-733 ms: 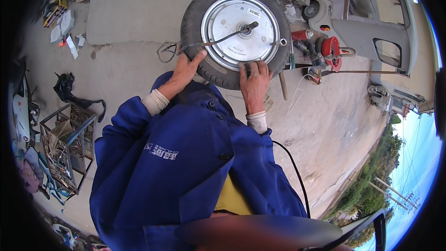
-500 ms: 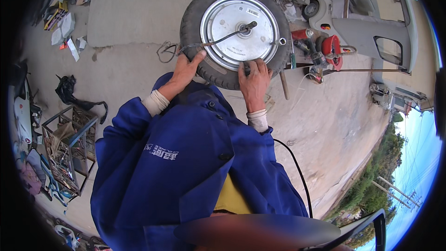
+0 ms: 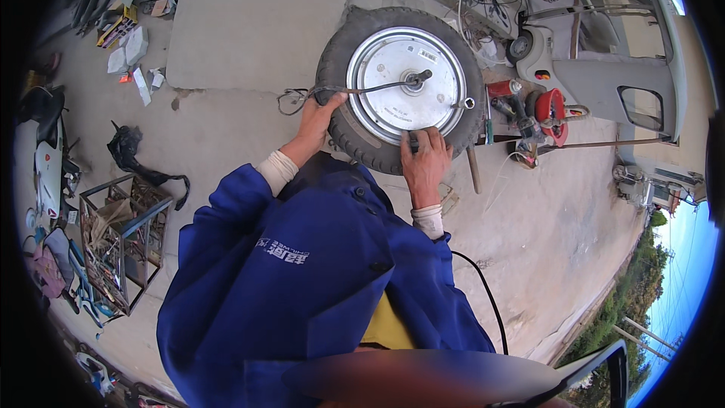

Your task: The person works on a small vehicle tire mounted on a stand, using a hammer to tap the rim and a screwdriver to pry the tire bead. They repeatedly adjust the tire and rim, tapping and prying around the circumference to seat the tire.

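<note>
A scooter-type wheel (image 3: 370, 117) with a black knobbly tire and a silver hub motor lies flat in front of me. A dark cable (image 3: 381, 88) runs left from its axle (image 3: 421, 77) across the hub and tire. My left hand (image 3: 317, 127) is closed on the tire's left edge, its thumb against the cable and its other fingers partly hidden. My right hand (image 3: 428, 165) rests at the near side of the rim, fingers curled. A small black piece (image 3: 414, 141) shows between its thumb and index finger; its kind cannot be made out. A metal valve-like stub (image 3: 469, 103) sticks out at the right rim.
Right of the wheel lie a red can (image 3: 504, 88), power tools (image 3: 526, 122) and a red ring-shaped item (image 3: 551, 106). A stick (image 3: 473, 170) pokes out below the tire. A grey vehicle (image 3: 604, 83) stands beyond. To my left are a metal-framed rack (image 3: 124, 249) and a black bag (image 3: 128, 153).
The whole view has shifted, so the wheel appears lower and further right. My left hand has slid along the tire toward the cable. My right hand keeps its place at the rim.
</note>
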`<state>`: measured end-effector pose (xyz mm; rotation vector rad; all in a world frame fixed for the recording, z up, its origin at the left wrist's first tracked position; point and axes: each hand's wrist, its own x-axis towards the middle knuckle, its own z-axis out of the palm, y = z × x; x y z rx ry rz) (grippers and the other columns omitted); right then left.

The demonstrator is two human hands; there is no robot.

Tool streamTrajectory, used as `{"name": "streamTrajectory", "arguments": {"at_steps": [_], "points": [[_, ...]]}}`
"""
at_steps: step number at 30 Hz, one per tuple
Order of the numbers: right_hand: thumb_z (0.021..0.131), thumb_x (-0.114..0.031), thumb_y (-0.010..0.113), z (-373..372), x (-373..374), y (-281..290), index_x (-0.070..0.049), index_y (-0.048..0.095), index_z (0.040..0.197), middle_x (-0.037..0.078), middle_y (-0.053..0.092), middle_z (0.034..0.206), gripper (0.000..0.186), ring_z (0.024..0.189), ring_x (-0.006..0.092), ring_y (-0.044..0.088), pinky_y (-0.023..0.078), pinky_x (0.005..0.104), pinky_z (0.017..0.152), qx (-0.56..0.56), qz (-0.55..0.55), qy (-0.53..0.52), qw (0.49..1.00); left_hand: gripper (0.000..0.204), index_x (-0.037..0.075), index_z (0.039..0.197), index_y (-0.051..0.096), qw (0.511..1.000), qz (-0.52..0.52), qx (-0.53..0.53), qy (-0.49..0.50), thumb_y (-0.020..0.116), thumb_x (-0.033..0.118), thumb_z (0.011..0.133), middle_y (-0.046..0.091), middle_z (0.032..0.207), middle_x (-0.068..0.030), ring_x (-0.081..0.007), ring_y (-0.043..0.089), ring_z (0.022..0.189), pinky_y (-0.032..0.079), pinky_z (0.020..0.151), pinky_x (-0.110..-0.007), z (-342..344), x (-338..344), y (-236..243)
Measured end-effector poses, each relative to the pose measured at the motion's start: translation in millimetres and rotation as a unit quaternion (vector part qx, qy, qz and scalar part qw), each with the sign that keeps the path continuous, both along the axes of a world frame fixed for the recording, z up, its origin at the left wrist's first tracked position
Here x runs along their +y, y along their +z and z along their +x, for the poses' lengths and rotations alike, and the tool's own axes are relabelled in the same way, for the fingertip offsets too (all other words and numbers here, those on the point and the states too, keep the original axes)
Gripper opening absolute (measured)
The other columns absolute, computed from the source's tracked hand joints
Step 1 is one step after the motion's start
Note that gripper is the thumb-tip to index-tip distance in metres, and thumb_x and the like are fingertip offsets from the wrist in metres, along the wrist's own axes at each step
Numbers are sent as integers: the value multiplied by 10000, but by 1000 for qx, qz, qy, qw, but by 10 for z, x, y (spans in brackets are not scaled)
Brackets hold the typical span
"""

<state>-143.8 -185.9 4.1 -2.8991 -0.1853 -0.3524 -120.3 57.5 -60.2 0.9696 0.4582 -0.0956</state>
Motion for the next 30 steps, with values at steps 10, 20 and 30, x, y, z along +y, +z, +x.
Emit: {"name": "streamTrajectory", "arguments": {"at_steps": [10, 20, 30], "points": [[884, -264, 842, 45, -86, 75, -120, 757, 957, 37, 715, 1065, 182, 1028, 273, 696, 480, 510, 946, -24, 39, 35, 998, 395, -50, 1292, 715, 994, 101, -26, -43, 786, 227, 1019, 758, 1217, -102, -181, 706, 1077, 567, 980, -351, -9, -8, -93], [885, -282, 840, 38, -43, 85, -113, 754, 960, 51, 701, 1068, 204, 1047, 270, 696, 463, 501, 920, -28, 30, 34, 999, 446, -69, 1298, 720, 991, 123, -13, -46, 796, 272, 1020, 756, 1244, -124, -192, 711, 1091, 571, 969, -347, 0, 58, -139], [913, -282, 813, 42, -109, 33, -86, 757, 983, 78, 706, 1068, 216, 1053, 290, 704, 487, 500, 933, -24, 44, 37, 998, 460, -74, 1305, 711, 982, 184, -37, -32, 783, 287, 1029, 748, 1240, -119, -188, 696, 1093, 558, 979, -345, -53, 5, -65]]}}
